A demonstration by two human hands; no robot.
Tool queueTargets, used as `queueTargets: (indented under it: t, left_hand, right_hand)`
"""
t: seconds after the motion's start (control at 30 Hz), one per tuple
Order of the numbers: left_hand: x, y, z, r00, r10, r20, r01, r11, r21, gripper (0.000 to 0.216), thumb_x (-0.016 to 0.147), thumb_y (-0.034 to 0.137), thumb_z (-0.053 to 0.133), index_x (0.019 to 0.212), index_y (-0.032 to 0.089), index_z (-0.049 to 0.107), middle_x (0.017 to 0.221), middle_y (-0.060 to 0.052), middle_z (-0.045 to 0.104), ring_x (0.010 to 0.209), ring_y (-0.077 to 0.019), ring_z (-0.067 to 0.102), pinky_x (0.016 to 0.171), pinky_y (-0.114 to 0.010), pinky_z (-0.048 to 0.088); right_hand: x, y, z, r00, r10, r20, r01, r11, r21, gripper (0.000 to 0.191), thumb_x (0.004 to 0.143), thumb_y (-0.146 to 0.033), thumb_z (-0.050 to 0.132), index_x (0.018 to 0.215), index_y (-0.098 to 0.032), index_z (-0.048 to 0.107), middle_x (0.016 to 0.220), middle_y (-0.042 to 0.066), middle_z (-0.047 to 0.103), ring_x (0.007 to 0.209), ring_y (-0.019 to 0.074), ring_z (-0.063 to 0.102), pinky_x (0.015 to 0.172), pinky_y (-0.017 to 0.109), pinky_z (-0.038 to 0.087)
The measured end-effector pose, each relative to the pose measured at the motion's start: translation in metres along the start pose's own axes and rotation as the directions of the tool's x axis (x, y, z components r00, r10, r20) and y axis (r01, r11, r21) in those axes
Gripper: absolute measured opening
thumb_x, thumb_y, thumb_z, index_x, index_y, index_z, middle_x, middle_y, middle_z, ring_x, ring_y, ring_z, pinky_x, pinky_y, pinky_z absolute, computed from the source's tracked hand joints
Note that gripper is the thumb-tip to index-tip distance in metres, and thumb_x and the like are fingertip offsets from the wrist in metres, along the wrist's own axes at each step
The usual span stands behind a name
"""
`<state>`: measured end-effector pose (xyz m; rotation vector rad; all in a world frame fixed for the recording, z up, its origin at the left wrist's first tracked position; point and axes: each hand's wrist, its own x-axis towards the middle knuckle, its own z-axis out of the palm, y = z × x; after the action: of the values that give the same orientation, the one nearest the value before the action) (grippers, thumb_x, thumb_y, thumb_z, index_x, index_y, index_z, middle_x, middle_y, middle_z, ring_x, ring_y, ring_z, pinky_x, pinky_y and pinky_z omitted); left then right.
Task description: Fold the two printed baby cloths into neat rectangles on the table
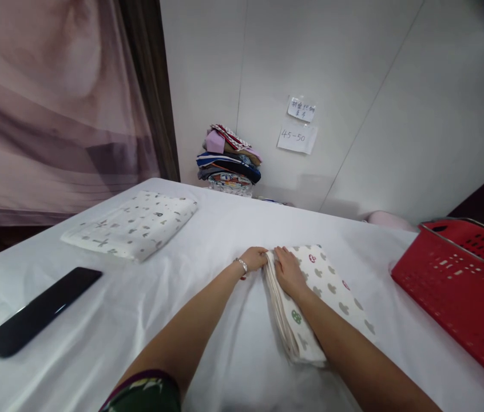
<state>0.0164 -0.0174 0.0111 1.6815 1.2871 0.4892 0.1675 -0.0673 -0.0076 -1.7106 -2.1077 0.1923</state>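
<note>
A folded white cloth (332, 286) with grey, red and green mouse-head prints lies right of centre on the white-covered table (216, 229). My left hand (254, 259), with a silver bracelet at the wrist, pinches the cloth's far left corner. On top of the cloth, near that same corner, my right hand (288, 272) lies flat with its fingers stretched forward. The layered folds show along the cloth's left edge. Another folded white cloth (134, 223) with small grey prints rests at the table's far left.
A black flat panel (38, 312) lies at the left front. On the right stands a red plastic basket (460, 292) with a metal handle. Beyond the table, a stack of folded fabrics (230, 163) sits against the wall, near paper notes (297, 137). A pink curtain (53, 103) hangs at left.
</note>
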Motion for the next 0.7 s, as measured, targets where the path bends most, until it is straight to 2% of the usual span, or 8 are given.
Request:
queueTargets:
  t: [0.2, 0.3, 0.4, 0.5, 0.7]
  left_hand:
    - [0.000, -0.001, 0.004, 0.987, 0.039, -0.156, -0.020, 0.993, 0.118, 0.029, 0.074, 0.028, 0.047, 0.096, 0.022, 0.065, 0.084, -0.003, 0.066, 0.070, -0.0155, 0.057, 0.060, -0.024, 0.045]
    - [0.000, -0.003, 0.001, 0.975, 0.043, -0.218, -0.005, 0.985, 0.173, 0.027, 0.077, 0.029, 0.044, 0.095, 0.023, 0.064, 0.090, -0.003, 0.066, 0.077, -0.0169, 0.059, 0.067, -0.026, 0.045]
    - [0.001, -0.007, -0.003, 0.978, 0.034, -0.206, 0.008, 0.980, 0.199, 0.025, 0.076, 0.027, 0.046, 0.093, 0.024, 0.064, 0.091, -0.003, 0.067, 0.079, -0.0179, 0.059, 0.067, -0.026, 0.045]
    - [0.001, -0.010, -0.004, 0.983, 0.026, -0.181, 0.012, 0.979, 0.206, 0.026, 0.076, 0.026, 0.046, 0.094, 0.025, 0.065, 0.091, -0.003, 0.067, 0.078, -0.0183, 0.060, 0.064, -0.026, 0.046]
    - [0.001, -0.013, -0.005, 0.984, 0.067, -0.165, -0.035, 0.981, 0.192, 0.030, 0.075, 0.024, 0.048, 0.100, 0.025, 0.065, 0.103, -0.002, 0.066, 0.093, -0.0182, 0.058, 0.081, -0.026, 0.043]
  right_hand:
    - [0.001, -0.004, -0.006, 0.999, 0.022, 0.031, -0.022, 1.000, -0.003, 0.049, 0.084, -0.018, 0.029, 0.131, -0.013, 0.039, 0.138, 0.011, 0.037, 0.131, 0.0227, 0.024, 0.106, 0.043, 0.018]
    - [-0.003, -0.012, -0.009, 0.997, -0.002, 0.080, 0.004, 1.000, -0.024, 0.049, 0.087, -0.026, 0.029, 0.134, -0.015, 0.034, 0.143, 0.009, 0.029, 0.133, 0.0219, 0.018, 0.107, 0.045, 0.015]
    - [-0.008, -0.019, -0.009, 0.984, -0.056, 0.166, 0.069, 0.995, -0.073, 0.049, 0.090, -0.035, 0.026, 0.135, -0.017, 0.033, 0.145, 0.007, 0.023, 0.134, 0.0211, 0.012, 0.107, 0.046, 0.009]
    - [-0.011, -0.022, -0.006, 0.982, -0.046, 0.186, 0.069, 0.990, -0.119, 0.049, 0.091, -0.035, 0.024, 0.135, -0.016, 0.033, 0.146, 0.006, 0.021, 0.134, 0.0205, 0.011, 0.107, 0.046, 0.007]
    - [-0.013, -0.022, -0.005, 0.983, -0.047, 0.177, 0.072, 0.988, -0.136, 0.049, 0.091, -0.035, 0.024, 0.136, -0.017, 0.032, 0.146, 0.007, 0.021, 0.135, 0.0197, 0.010, 0.107, 0.045, 0.008]
